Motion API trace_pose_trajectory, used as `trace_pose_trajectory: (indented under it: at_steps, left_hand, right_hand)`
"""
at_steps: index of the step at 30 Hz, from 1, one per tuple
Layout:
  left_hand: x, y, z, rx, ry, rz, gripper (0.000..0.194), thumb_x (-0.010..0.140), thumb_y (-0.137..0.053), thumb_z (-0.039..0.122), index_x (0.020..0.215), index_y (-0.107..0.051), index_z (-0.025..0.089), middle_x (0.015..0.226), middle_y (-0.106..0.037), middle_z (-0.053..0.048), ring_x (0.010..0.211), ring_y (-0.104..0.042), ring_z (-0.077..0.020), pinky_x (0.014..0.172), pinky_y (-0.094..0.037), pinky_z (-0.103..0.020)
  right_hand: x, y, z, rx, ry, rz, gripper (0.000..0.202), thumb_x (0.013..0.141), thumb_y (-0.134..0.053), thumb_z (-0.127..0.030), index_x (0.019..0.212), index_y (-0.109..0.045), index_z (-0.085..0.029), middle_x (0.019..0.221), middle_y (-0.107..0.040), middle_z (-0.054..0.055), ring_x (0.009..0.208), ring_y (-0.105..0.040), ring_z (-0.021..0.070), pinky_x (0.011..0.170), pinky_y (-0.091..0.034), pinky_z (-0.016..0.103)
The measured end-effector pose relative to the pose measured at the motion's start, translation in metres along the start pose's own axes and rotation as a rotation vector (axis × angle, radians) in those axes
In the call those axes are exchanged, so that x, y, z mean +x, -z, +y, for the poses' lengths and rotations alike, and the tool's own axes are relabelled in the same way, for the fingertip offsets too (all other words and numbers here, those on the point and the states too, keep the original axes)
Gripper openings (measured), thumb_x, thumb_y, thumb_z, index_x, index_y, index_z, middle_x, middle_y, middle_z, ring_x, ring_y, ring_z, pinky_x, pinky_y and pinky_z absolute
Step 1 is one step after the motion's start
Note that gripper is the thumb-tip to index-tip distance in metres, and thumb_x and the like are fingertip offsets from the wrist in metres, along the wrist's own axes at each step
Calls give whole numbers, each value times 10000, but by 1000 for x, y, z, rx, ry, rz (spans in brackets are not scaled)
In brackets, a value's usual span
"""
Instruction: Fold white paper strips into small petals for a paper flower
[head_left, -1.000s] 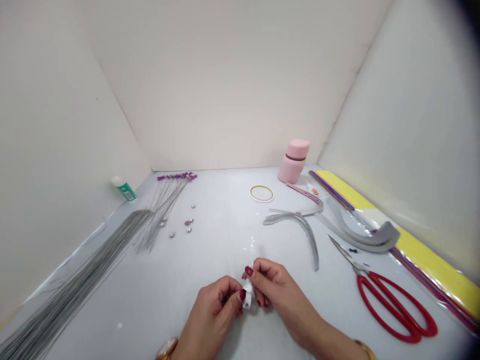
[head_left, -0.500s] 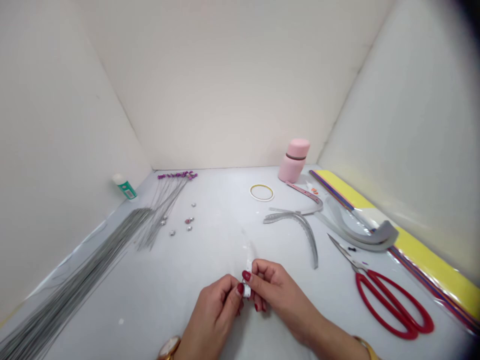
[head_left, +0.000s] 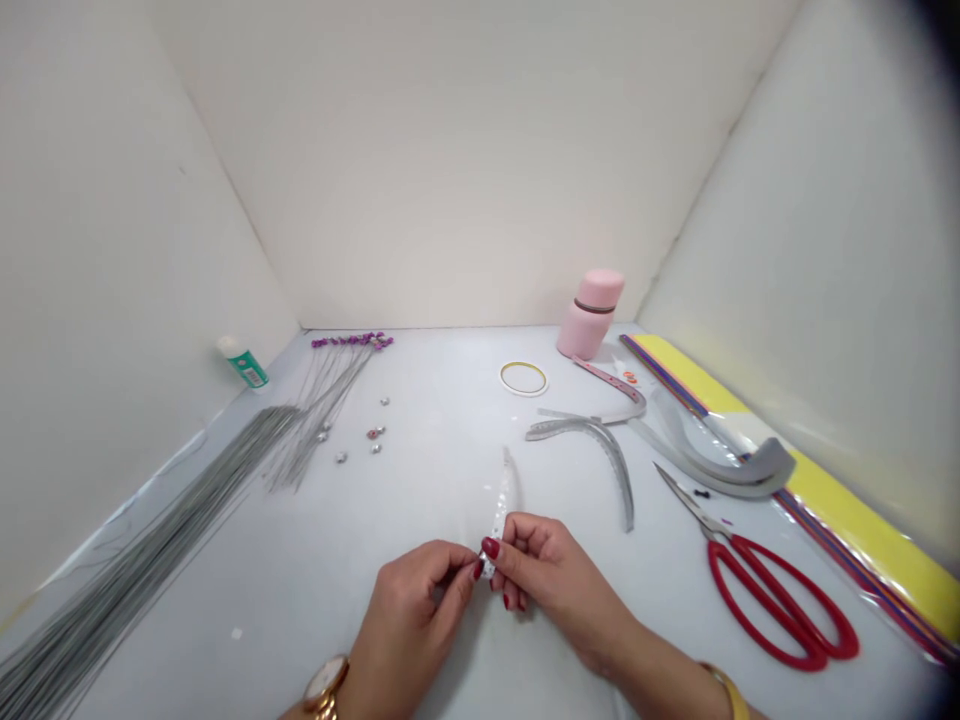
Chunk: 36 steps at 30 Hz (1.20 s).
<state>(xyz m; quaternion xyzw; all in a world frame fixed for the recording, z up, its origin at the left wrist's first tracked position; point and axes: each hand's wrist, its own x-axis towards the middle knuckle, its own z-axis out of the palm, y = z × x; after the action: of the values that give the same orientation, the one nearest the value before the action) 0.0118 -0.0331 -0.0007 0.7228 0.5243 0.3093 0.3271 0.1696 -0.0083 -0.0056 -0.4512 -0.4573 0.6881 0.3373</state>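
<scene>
Between my two hands is a narrow silvery-white paper strip (head_left: 503, 492), folded or coiled small at its near end. Its free tail points away from me over the white tabletop (head_left: 427, 480). My left hand (head_left: 431, 600) pinches the folded end between thumb and forefinger. My right hand (head_left: 544, 580) grips the strip just beside it, thumb on top and fingers curled under. The fingertips nearly meet and partly hide the fold. Several small silver folded pieces (head_left: 376, 449) lie beyond my left hand, one of them reddish.
Right: red-handled scissors (head_left: 780, 600), grey strips (head_left: 619, 465), a pink strip (head_left: 607, 380), yellow-topped paper packs (head_left: 847, 500). Behind: a pink flask (head_left: 590, 315) and a tape ring (head_left: 523, 378). Left: grey wire stems (head_left: 165, 530), purple-tipped stems (head_left: 352, 342) and a green-white glue bottle (head_left: 246, 365). White walls enclose the table.
The strip's tail shows more clearly now, standing out straighter beyond my right hand. My left hand has shifted slightly up and left. The view has moved a little.
</scene>
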Motion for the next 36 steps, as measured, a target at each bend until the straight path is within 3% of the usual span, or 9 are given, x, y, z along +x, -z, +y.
trace_pose_trajectory:
  at_steps: [4,7,11,17,19,24,28,31,36]
  left_hand:
    - [-1,1,-5,166,-163,45,153,832,-462,153,824,-612,181,740,-673,-31,678,-606,-148,651,-423,-221]
    - [-2,1,-6,205,-205,42,156,834,-451,137,808,-600,176,742,-665,-36,682,-598,-150,655,-420,-230]
    - [-2,0,-1,123,-110,16,159,838,-437,152,789,-586,177,735,-640,-31,679,-587,-147,643,-424,-229]
    - [-1,-2,6,-143,73,1,130,809,-470,169,765,-593,171,715,-650,-24,650,-591,-140,608,-445,-203]
    - [0,-2,5,-206,128,-3,127,797,-490,184,729,-594,162,677,-644,-22,617,-578,-139,571,-443,-197]
    - [2,-4,6,-367,182,-10,160,811,-491,210,706,-596,151,667,-651,-24,634,-582,-142,605,-446,-212]
    - [5,-4,7,-519,171,-71,190,828,-484,252,754,-623,148,681,-670,-27,649,-593,-141,623,-454,-216]
    - [6,-4,6,-488,164,-81,188,825,-495,253,849,-646,144,767,-693,-52,695,-609,-156,663,-463,-236]
    - [4,-1,4,-317,165,-60,205,820,-482,210,816,-681,161,756,-705,-48,701,-626,-167,666,-471,-233]
  right_hand:
    - [0,0,1,0,-19,-32,347,710,-605,-455,602,-480,-150,529,-561,-19,403,-435,57,392,-285,168]
    - [0,1,1,-26,-3,-17,339,730,-581,-459,609,-492,-155,519,-546,-28,396,-420,59,393,-287,173]
    - [-2,1,0,-151,104,2,350,809,-481,-449,625,-540,-157,440,-460,-54,408,-404,74,434,-306,192]
    - [-3,-2,-4,-310,295,122,335,826,-495,-369,561,-516,-165,513,-467,-30,514,-449,100,513,-346,211]
    - [-2,-2,-4,-246,265,137,313,829,-485,-384,610,-528,-165,510,-477,-31,501,-453,100,508,-354,214]
    - [1,-3,-1,-105,123,0,337,776,-509,-488,664,-486,-171,490,-497,-46,428,-449,84,441,-338,196]
    - [1,-3,1,-95,84,34,366,746,-528,-518,651,-477,-168,487,-504,-52,401,-444,73,420,-323,186]
    - [2,-2,1,-84,84,53,354,754,-528,-501,644,-467,-170,477,-504,-56,395,-437,70,419,-317,185]
    - [2,-1,2,-109,107,37,341,740,-563,-466,607,-457,-171,484,-511,-51,410,-445,72,424,-321,188]
